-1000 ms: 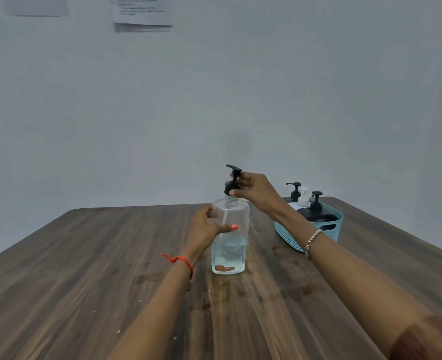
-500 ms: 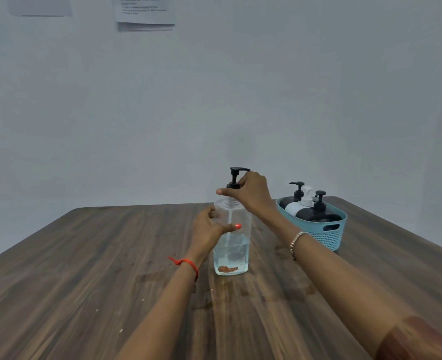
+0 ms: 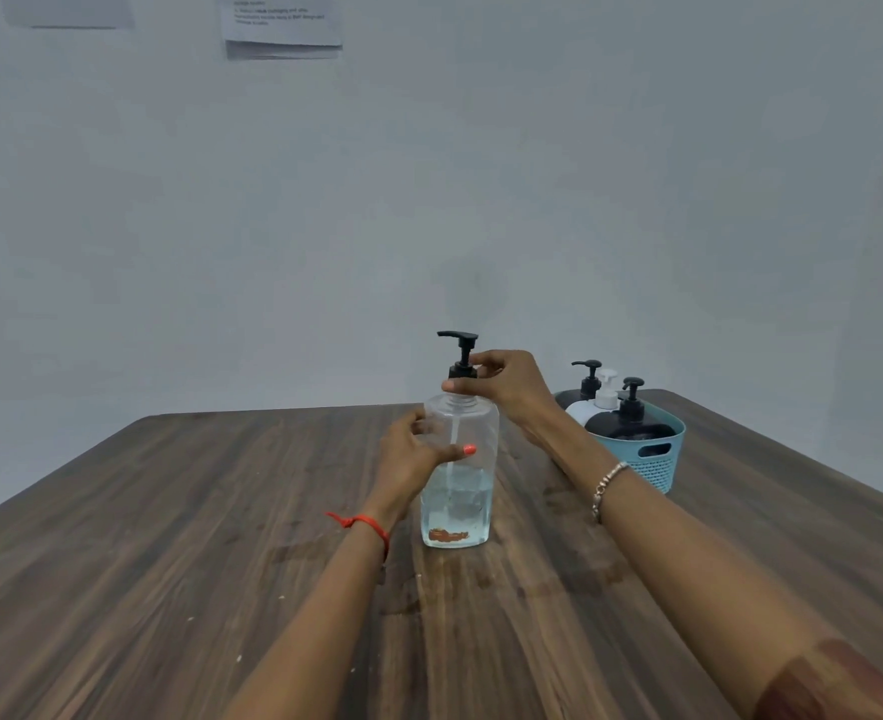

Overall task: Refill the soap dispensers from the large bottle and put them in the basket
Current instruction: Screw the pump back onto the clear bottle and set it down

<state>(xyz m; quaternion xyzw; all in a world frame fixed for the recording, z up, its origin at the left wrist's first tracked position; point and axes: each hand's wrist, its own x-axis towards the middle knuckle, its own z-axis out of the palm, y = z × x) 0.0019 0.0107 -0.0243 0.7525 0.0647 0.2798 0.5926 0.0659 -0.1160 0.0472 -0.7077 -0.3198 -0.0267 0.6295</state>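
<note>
A large clear bottle [image 3: 468, 498] stands upright mid-table, about half full of pale liquid, with a black pump head [image 3: 460, 356] on its neck. My left hand [image 3: 411, 454] grips the bottle's body from the left, thumb across its front. My right hand [image 3: 507, 384] pinches the black collar of the pump at the neck. To the right, a teal basket [image 3: 655, 459] holds three dispensers: two black ones [image 3: 629, 420] and a white one [image 3: 598, 402] between them.
The wooden table [image 3: 169, 537] has damp patches in front of the bottle. Its far edge meets a plain grey wall with two paper sheets [image 3: 281, 23] pinned high up. The basket sits near the table's right edge.
The pump head has come down from its tilted, raised position onto the bottle's neck and its nozzle has turned to the left. My right hand has shifted on the collar; my left hand has kept its grip.
</note>
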